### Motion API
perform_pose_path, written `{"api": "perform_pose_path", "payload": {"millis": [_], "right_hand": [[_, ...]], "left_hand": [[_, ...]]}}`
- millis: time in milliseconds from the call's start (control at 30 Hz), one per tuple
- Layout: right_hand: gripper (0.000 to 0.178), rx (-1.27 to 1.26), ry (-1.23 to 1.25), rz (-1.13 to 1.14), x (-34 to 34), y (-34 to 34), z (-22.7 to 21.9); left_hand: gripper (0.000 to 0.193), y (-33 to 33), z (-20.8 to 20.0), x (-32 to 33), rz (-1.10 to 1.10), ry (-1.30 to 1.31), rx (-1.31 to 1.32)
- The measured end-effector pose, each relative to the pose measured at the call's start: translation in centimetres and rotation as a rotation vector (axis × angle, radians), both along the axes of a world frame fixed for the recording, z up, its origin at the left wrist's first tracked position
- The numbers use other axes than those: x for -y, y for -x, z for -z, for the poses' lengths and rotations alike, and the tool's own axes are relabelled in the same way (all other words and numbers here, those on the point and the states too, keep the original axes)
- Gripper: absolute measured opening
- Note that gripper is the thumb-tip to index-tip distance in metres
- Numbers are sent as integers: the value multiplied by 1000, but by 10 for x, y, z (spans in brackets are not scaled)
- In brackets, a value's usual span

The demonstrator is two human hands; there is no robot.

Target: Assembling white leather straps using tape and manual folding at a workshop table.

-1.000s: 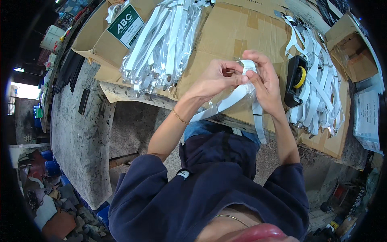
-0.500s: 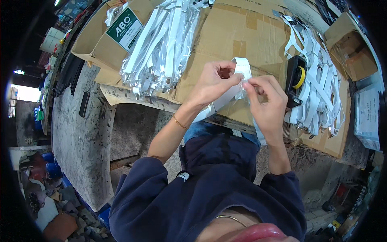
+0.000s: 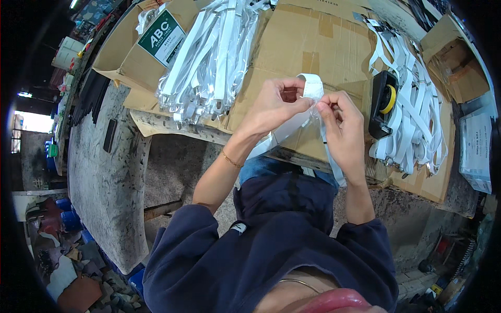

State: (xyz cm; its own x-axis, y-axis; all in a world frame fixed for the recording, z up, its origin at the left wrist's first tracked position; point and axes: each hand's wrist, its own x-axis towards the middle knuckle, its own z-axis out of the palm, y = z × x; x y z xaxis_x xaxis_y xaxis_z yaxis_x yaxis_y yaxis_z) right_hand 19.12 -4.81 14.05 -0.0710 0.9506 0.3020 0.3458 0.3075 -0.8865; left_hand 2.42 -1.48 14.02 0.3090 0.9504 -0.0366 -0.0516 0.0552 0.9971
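Note:
Over the cardboard-covered table I hold a white belt [image 3: 313, 82], its upper part bent into a loop. My left hand [image 3: 269, 110] is closed on the belt just below the loop, thumb pressed against it. At the same spot the thumb and forefinger of my right hand [image 3: 343, 122] pinch a bit of clear plastic film [image 3: 314, 112]. Whether that film is tape or a sleeve is hard to make out. Two lengths of the belt hang down past the table's front edge. A black tape dispenser [image 3: 382, 104] with a yellow hub stands right of my right hand.
Several white belts in clear sleeves [image 3: 209, 57] are heaped at the left, beside an open cardboard box [image 3: 117, 57]. More white belts [image 3: 412, 115] lie in a pile at the right. A dark phone-like object [image 3: 109, 134] rests on the grey side table [image 3: 99, 198].
My right hand has shifted slightly up and left, its fingers curling in closer to the left thumb. The belt's loop has tilted a little, and its right-hand length shows more below my hand.

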Motion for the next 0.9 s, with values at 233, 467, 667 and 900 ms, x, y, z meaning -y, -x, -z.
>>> {"api": "perform_pose_path", "payload": {"millis": [233,467,667,900], "right_hand": [[8,-27,-31,-26,1,6,1],[6,24,-177,19,5,13,4],[11,76,-410,123,6,16,18],[14,170,-425,168,10,16,14]], "left_hand": [[25,-2,8,-1,-76,-12,-73],[21,-3,8,0,-90,-44,-31],[20,-1,12,-2,-44,53,154],[22,-4,2,-3,-79,129,157]]}}
